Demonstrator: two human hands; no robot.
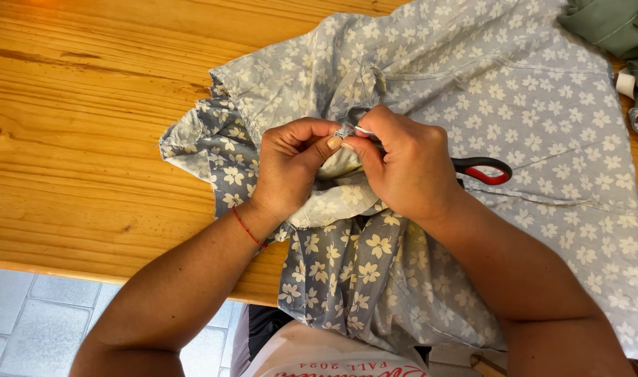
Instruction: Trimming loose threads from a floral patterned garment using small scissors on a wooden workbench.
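Head view: left hand [291,164] and right hand [406,164] pinch closed on a bunched fold of grey-blue cotton fabric with white flowers [514,91]; red-and-black-handled scissors [483,169] just right of the grip, wooden table [74,139] beneath

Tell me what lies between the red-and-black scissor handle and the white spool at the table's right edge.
In the head view, only the blue cotton fabric with white flowers lies between the scissor handle and the white spool; nothing else rests on that stretch.
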